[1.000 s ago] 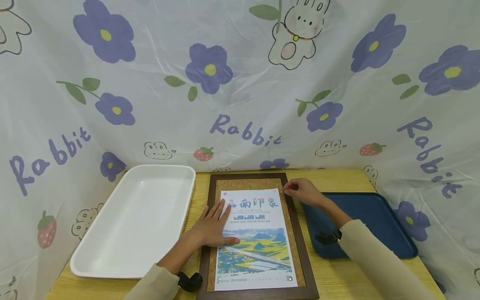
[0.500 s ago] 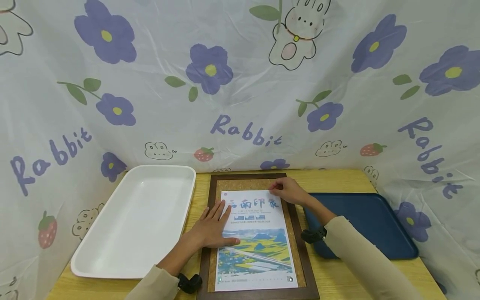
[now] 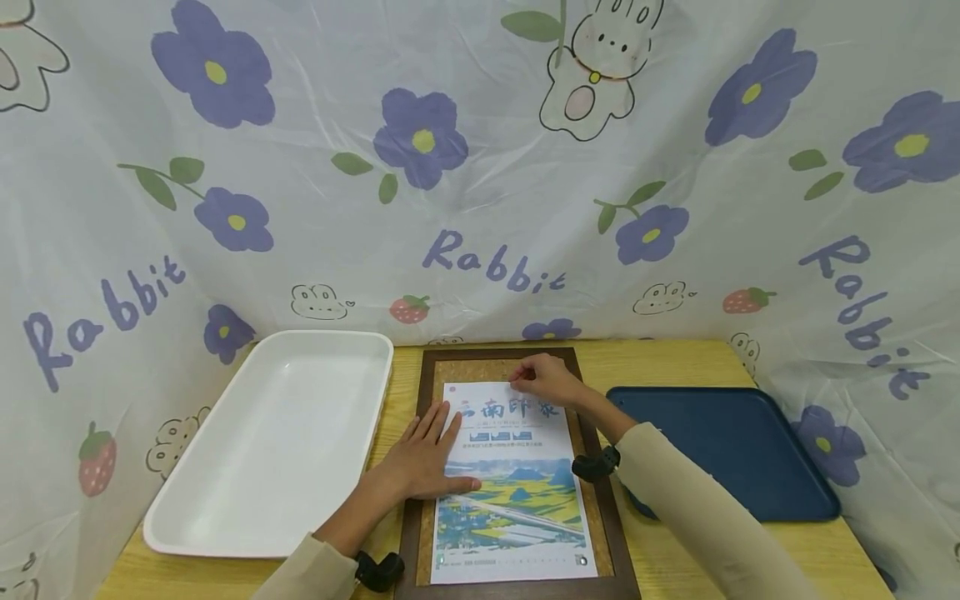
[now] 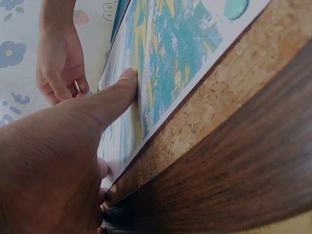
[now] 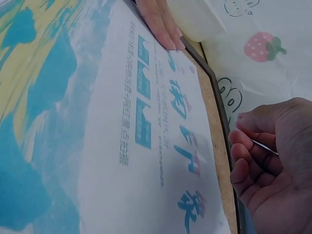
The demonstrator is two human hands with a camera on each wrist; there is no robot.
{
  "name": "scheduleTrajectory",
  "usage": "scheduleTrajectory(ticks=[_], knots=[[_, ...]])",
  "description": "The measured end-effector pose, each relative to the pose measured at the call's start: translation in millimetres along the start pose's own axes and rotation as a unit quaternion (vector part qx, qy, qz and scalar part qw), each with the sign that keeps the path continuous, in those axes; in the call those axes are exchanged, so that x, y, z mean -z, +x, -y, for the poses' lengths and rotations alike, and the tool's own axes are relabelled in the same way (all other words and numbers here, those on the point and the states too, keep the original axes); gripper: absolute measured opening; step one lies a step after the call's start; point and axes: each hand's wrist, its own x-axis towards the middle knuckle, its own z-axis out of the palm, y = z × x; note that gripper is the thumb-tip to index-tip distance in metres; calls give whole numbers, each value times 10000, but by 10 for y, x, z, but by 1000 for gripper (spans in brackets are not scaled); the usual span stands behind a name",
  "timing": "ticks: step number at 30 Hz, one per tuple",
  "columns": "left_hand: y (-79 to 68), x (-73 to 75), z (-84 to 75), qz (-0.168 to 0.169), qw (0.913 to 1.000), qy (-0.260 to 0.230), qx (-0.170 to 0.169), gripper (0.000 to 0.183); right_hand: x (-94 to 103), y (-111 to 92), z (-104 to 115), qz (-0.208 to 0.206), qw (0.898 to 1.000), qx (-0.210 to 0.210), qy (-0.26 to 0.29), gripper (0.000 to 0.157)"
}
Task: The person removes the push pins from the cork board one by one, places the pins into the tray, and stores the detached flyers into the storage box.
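A printed poster [image 3: 513, 517] with blue lettering and a landscape lies on a brown-framed cork board [image 3: 468, 368]. My left hand [image 3: 426, 457] rests on its left side, fingers spread and thumb on the picture. Over the poster's top edge, my right hand [image 3: 546, 380] pinches a small pushpin [image 5: 264, 147]; only its thin shiny shaft shows between the fingers in the right wrist view. Round pins sit in the poster's lower corners: a green pushpin [image 4: 236, 7] at the left and a clear pin [image 3: 581, 560] at the right.
A large white tray [image 3: 161, 500] stands left of the board. To the right lies a dark blue tray [image 3: 738, 454], partly behind the right sleeve. All rest on a yellow wooden table [image 3: 675, 358], with a rabbit-print curtain [image 3: 480, 208] behind.
My right hand has moved left from the board's right frame edge to the middle of the poster's top edge. The left hand has stayed in place.
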Motion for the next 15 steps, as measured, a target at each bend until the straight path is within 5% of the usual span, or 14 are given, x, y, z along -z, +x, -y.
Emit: scheduleTrajectory(ticks=[15], knots=[[40,-78,82,-34,9999,2,-99,116,-216,270,77,220,9994,-260,-113,15]])
